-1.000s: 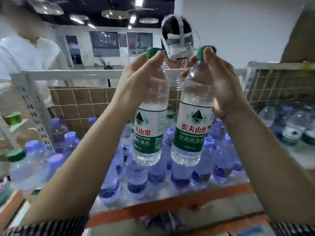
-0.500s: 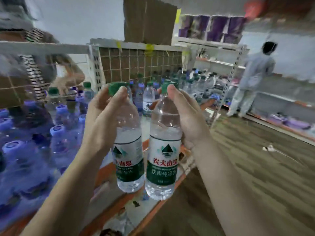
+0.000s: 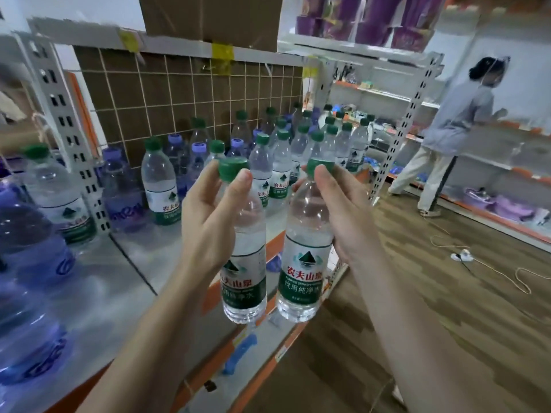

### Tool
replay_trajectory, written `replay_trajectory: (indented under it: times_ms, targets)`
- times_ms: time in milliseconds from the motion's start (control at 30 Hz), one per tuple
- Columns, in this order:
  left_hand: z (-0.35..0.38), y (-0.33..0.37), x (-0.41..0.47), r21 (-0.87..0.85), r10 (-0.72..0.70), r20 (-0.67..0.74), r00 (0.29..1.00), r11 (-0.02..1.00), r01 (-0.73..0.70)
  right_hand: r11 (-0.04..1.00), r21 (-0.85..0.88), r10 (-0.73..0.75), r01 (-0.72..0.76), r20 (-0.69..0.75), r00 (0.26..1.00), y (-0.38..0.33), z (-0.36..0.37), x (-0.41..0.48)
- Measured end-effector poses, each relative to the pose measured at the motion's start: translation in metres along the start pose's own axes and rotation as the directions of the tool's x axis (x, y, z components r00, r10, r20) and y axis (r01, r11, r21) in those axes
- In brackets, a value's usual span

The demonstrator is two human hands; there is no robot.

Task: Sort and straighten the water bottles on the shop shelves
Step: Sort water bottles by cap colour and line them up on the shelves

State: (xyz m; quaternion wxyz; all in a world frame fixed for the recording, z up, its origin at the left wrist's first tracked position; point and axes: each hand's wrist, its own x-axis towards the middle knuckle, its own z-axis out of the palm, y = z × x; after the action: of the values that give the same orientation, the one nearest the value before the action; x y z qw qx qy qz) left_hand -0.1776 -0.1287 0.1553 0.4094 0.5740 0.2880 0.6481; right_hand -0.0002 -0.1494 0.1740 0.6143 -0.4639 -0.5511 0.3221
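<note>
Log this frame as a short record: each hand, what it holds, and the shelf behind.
left hand: grips left bottle near its green cap
right hand: grips right bottle near its green cap
held bottles: upright, side by side, in the air by the shelf edge
on shelf: green-capped bottles clustered at far end; purple-tinted bottles nearer, a few green-capped among them
background: another person at a far shelf

Left hand grips green-capped bottle by neck, thumb on cap. Right hand grips second green-capped bottle likewise. Both bottles upright, side by side, held above shelf edge. Green-capped bottles stand in rows at shelf back; purple bottles at left. Person stands at far shelving, right.
</note>
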Motion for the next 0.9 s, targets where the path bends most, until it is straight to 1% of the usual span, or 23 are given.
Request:
replay_trajectory:
  times_ms: [67,200,300,367,533,667,767,900]
  targets:
    - [0.008,-0.018,0.021,0.016,0.032,-0.026,0.999,0.999,-0.032,0.998,-0.046,-0.035,0.036,0.031,0.999,0.013,-0.005,0.031]
    - [0.019,-0.051,0.056,0.109,0.08,-0.03,0.996,0.991,-0.076,0.987,-0.116,-0.103,0.109,0.051,0.993,0.045,-0.016,0.085]
    - [0.025,-0.075,0.077,0.167,0.09,-0.062,0.994,0.983,-0.078,0.98,-0.157,-0.111,0.124,0.089,0.99,0.072,-0.025,0.123]
    - [0.031,-0.089,0.09,0.202,0.1,-0.082,0.992,0.976,-0.082,0.974,-0.181,-0.11,0.136,0.145,0.983,0.088,-0.03,0.146]
    - [0.057,-0.122,0.113,0.291,0.131,-0.124,0.984,0.952,-0.09,0.986,-0.099,-0.102,0.136,0.294,0.95,0.126,-0.041,0.192]
    - [0.085,-0.147,0.129,0.372,0.165,-0.175,0.971,0.924,-0.09,0.982,-0.087,-0.113,0.165,0.425,0.898,0.15,-0.054,0.221]
    - [0.104,-0.164,0.135,0.493,0.187,-0.226,0.956,0.869,-0.053,0.987,-0.045,-0.109,0.155,0.52,0.847,0.162,-0.065,0.241]
    - [0.124,-0.181,0.139,0.611,0.246,-0.296,0.923,0.791,-0.015,0.99,0.002,-0.112,0.138,0.596,0.795,0.176,-0.074,0.26]
